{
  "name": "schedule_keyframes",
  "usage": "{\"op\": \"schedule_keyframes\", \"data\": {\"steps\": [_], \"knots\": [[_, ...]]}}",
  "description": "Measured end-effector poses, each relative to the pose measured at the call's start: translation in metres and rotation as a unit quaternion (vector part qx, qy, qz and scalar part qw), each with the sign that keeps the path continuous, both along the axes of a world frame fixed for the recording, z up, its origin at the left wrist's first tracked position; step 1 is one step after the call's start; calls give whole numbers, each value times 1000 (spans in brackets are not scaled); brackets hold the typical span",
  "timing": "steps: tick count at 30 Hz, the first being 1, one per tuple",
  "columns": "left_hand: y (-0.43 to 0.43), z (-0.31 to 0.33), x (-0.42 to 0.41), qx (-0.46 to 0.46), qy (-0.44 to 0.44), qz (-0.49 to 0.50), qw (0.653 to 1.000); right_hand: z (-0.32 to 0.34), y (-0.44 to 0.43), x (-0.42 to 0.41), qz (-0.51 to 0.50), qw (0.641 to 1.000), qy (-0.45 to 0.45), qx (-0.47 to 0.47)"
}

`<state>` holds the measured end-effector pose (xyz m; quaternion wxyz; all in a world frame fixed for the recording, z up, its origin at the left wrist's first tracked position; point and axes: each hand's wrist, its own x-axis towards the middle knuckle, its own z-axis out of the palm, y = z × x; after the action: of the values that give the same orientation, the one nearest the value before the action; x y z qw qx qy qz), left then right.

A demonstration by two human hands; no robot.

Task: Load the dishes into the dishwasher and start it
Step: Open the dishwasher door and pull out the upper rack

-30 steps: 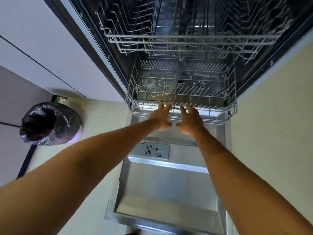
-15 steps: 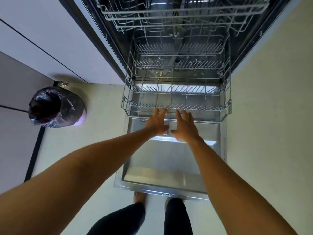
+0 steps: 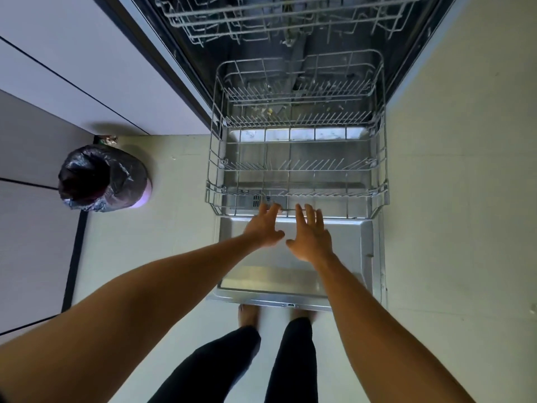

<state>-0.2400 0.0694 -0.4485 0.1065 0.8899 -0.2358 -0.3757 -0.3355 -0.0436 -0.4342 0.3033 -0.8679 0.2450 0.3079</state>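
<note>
The dishwasher stands open with its steel door (image 3: pixel 293 274) folded flat towards me. The lower wire rack (image 3: pixel 215 196) is slid out over the door and holds no dishes. The upper rack (image 3: pixel 261 21) stays inside the tub. My left hand (image 3: pixel 263 226) and my right hand (image 3: pixel 312 237) hover side by side just in front of the rack's front rim, fingers straight and spread. The fingertips reach the rim; I cannot tell whether they touch it. No dishes are in view.
A bin lined with a black bag (image 3: pixel 101 178) stands on the floor to the left of the door. White cabinet fronts (image 3: pixel 72 68) run along the left. My legs and bare feet (image 3: pixel 248 315) are at the door's near edge. Pale floor (image 3: pixel 465 199) lies to the right.
The lower rack has slid out of the tub towards me over the door. Both hands came back with it, and their fingers are now straight at the rim.
</note>
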Motion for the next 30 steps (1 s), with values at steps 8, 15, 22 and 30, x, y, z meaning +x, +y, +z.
{"op": "schedule_keyframes", "data": {"steps": [8, 15, 22, 30], "knots": [[12, -1, -21, 16, 12, 5, 1000, 5, 14, -23, -32, 999, -4, 6], [20, 4, -27, 9, 14, 0, 1000, 8, 27, -28, -80, 997, -18, 1], [33, 4, -43, -6, -1, -13, 1000, 8, 39, -45, -91, 995, -29, -5], [34, 7, -52, -10, 1, 6, 1000, 7, 47, -50, -102, 994, -35, -6]]}}
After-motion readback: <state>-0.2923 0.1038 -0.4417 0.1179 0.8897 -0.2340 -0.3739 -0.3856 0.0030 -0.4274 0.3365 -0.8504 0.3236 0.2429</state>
